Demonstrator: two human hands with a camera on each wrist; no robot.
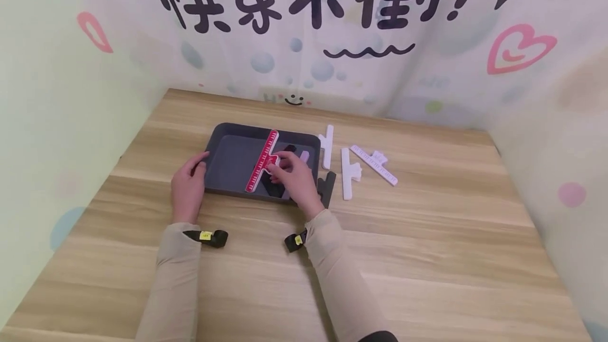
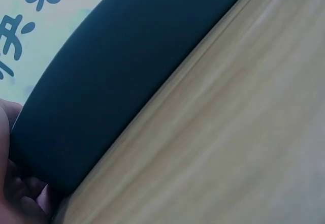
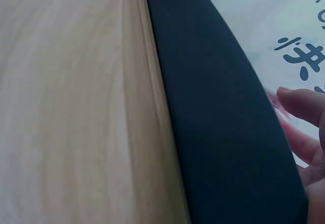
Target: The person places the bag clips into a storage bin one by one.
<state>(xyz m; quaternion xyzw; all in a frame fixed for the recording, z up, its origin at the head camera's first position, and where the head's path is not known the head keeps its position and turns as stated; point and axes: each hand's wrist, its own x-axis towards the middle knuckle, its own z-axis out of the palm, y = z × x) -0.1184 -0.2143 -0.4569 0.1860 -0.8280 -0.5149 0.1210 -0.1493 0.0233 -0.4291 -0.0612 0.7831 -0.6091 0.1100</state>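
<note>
A dark grey rectangular tray (image 1: 230,165) lies on the table, and my left hand (image 1: 187,189) holds its left edge near the front corner. The left wrist view shows the fingers (image 2: 31,199) curled at that corner of the tray wall (image 2: 111,76). Over the tray, my right hand (image 1: 300,182) pinches a long red-and-white clip (image 1: 261,165) by its handle. Inside, partly covered by that hand, lie a black clip (image 1: 272,188) and a pale purple piece (image 1: 305,156). The right wrist view has the thumb and fingers (image 3: 299,102) beyond the tray wall (image 3: 218,102), the clip mostly hidden.
Right of the tray lie a white clip (image 1: 328,146), a second white clip (image 1: 346,173) and a patterned white clip (image 1: 374,164). A dark clip (image 1: 328,186) sits beside the tray's right front corner. A printed cloth (image 1: 294,73) hangs behind the wooden table (image 1: 427,257).
</note>
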